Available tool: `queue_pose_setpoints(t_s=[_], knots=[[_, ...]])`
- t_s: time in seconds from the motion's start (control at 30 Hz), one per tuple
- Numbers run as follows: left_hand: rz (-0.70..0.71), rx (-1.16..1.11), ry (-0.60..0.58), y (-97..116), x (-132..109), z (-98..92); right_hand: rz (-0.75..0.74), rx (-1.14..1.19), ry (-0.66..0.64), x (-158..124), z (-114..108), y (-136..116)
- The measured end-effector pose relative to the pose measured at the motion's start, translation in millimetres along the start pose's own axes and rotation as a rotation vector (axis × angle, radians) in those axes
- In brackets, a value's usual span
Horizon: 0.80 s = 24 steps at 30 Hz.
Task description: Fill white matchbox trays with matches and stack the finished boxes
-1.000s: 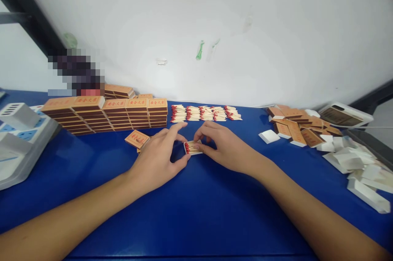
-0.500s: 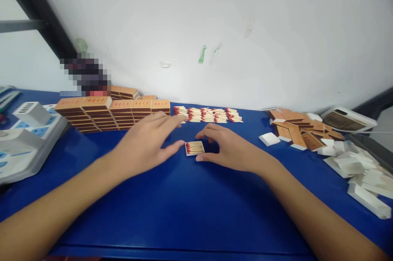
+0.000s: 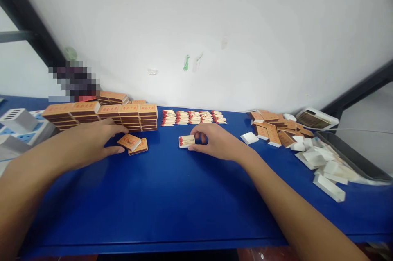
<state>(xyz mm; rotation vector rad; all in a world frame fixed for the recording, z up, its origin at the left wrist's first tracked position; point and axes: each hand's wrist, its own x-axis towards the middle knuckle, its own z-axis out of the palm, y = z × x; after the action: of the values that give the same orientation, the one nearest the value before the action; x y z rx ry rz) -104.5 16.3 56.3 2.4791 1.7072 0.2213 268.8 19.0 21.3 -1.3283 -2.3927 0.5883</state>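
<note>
A small white tray of red-tipped matches (image 3: 186, 141) lies on the blue table (image 3: 172, 203). My right hand (image 3: 215, 142) curls round its right end, thumb and fingers on the tray. My left hand (image 3: 92, 142) is out to the left with fingers apart, its thumb and fingertips at two loose orange matchbox sleeves (image 3: 133, 144) that lie one overlapping the other. Behind them stand stacks of closed orange matchboxes (image 3: 104, 115).
Bundles of loose matches (image 3: 193, 116) lie in a row by the wall. At the right are a heap of orange sleeves (image 3: 276, 128), white inner trays (image 3: 322, 166) and a dark flat tray (image 3: 350, 154). A white power strip (image 3: 18, 130) sits far left.
My left hand has left the match tray and moved left to the loose orange sleeves. My right hand has stayed on the tray. The view has shifted slightly.
</note>
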Motion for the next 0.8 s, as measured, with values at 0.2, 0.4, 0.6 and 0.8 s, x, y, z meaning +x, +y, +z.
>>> queue_pose_setpoints(t_s=[0.2,0.4,0.6,0.8], knots=[[0.100,0.001,-0.104,10.8,8.7,-3.7,0.018,0.139,0.002,0.2,0.3,-1.9],[0.222,-0.113,-0.118,42.5,12.3,0.0,-0.047,0.423,-0.043,-1.0,1.8,-17.6],[0.347,-0.163,-0.051,64.5,17.1,8.2,-0.076,0.485,-0.007,-2.9,-1.0,-23.3],[0.413,-0.209,0.072,58.3,22.5,14.4,-0.102,0.460,0.024,-3.3,-4.9,-14.1]])
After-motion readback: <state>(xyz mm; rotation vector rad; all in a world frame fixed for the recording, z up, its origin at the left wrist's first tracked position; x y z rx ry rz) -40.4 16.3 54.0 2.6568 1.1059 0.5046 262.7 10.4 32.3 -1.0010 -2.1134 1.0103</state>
